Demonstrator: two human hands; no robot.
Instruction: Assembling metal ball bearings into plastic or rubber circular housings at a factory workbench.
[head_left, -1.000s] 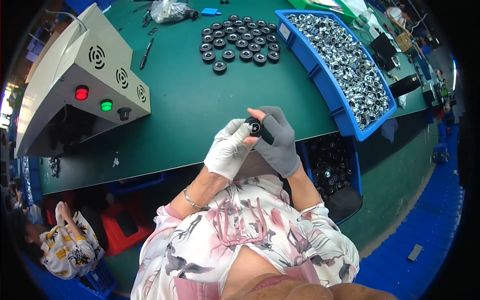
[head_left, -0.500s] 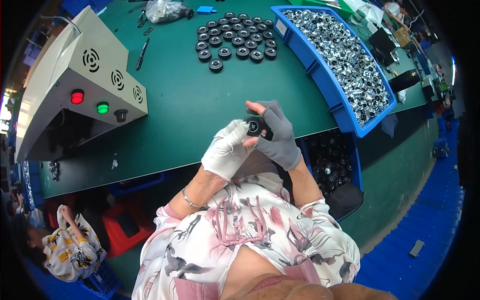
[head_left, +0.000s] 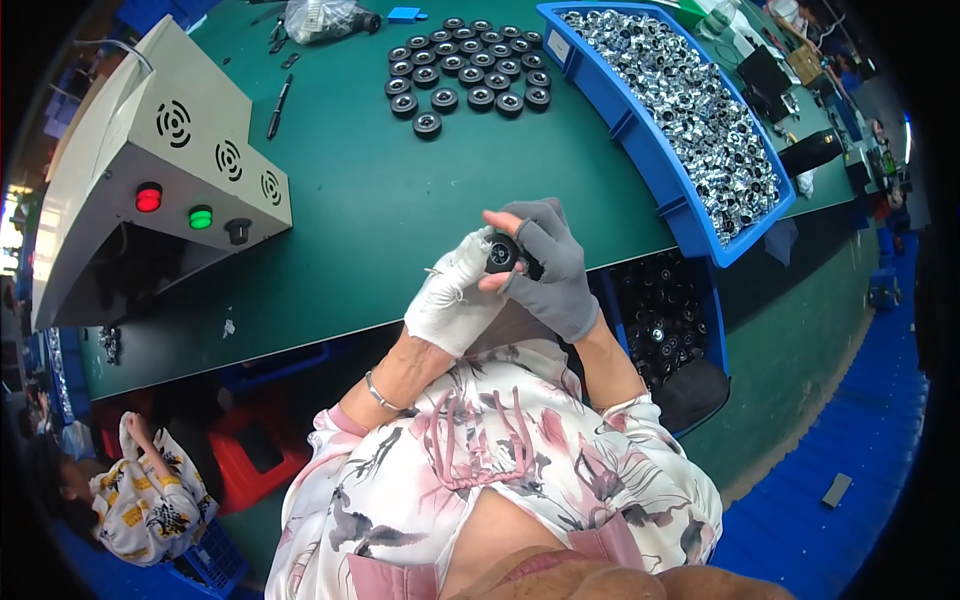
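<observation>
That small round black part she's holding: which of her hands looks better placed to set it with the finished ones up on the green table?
Probably the right hand: its fingers wrap the small round black part, while the left hand only steadies it.

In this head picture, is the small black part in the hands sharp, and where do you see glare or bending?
Head view: the black round part between left hand and right hand is fairly sharp; glare sparkles on the metal pieces in the blue bin; the green table edge bends near the rim; corners are black.
</observation>
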